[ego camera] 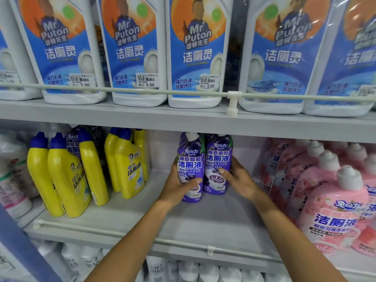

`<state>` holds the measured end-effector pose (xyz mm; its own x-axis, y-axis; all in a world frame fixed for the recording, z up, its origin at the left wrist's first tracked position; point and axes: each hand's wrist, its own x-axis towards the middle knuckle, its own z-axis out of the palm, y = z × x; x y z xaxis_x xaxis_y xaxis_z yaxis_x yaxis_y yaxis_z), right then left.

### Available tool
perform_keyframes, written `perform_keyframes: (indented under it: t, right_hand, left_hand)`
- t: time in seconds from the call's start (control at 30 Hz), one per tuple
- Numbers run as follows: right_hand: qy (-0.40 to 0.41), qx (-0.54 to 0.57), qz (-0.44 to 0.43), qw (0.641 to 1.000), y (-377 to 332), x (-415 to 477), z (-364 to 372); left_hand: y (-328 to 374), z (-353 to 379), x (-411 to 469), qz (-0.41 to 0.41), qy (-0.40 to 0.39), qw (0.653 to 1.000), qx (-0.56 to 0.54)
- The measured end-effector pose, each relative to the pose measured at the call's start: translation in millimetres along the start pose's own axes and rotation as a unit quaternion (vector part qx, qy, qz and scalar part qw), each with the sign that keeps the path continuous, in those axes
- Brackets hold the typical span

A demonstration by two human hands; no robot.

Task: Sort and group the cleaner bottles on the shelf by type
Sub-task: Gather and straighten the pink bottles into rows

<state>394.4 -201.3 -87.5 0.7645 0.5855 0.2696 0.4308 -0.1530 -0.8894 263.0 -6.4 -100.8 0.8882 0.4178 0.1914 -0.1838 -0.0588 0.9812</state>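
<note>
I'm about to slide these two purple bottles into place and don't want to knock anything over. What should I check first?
1. Left hand gripping the left purple bottle: ok.
2. Right hand gripping the right purple bottle: ok.
3. Both bottles upright, side by side: ok.
4. Bare shelf around them: ok.
5. Gap to the yellow bottles and pink bottles: ok.
6. Caps tight: cannot tell.

You are facing a shop shelf (183, 119): rows of identical toilet-cleaner bottles (134, 49) carry barcode price stickers (147, 80), held behind a front-edge guard rail (122, 92).
</note>
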Motion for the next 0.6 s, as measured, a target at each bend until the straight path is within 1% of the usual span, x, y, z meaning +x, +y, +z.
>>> perform_keyframes:
  t: [0.33, 0.6]
  right_hand:
    - [0.027, 0.013, 0.003, 1.000, 4.4, -3.5, 10.5]
    - [0.041, 0.022, 0.007, 0.999, -1.7, -7.9, 16.7]
  left_hand:
    - [-5.8, 3.4, 0.2, -0.007, 0.016, 1.000, 0.015]
    - [-4.9, -0.9, 2.5, -0.007, 0.010, 0.998, 0.061]
